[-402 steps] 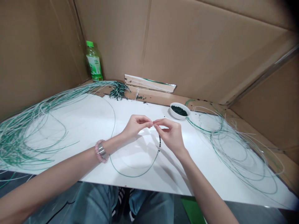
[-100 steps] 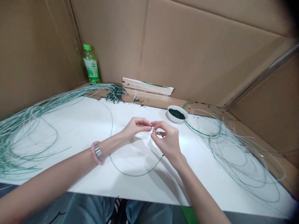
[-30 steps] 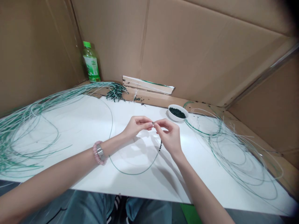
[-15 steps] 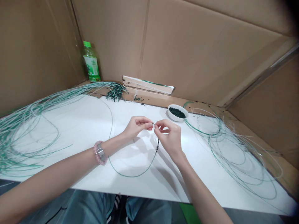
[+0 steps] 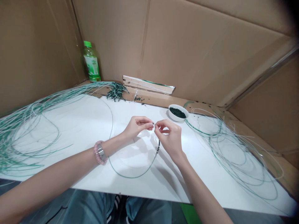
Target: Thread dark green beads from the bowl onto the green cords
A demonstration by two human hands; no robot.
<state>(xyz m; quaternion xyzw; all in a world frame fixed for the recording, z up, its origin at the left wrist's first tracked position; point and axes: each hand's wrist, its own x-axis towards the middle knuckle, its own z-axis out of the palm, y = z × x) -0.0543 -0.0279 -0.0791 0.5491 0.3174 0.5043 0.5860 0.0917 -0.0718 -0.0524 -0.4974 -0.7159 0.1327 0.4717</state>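
Observation:
Over the middle of the white board my left hand pinches a tiny dark bead between thumb and fingertip. My right hand meets it tip to tip, closed on the end of a thin green cord. Below the right fingers hangs a short row of dark beads threaded on that cord. From there the cord loops down over the board and passes under my left wrist. Whether the cord end sits inside the pinched bead is too small to tell. Behind my right hand stands a white bowl of dark green beads.
A large bundle of green and white cords lies at the left, its beaded ends near the back. Loose coils of cord spread over the right side. A green bottle stands in the back left corner against cardboard walls.
Both hands stay nearly still, fingertips together. The hanging row of beads and its cord have swung very slightly.

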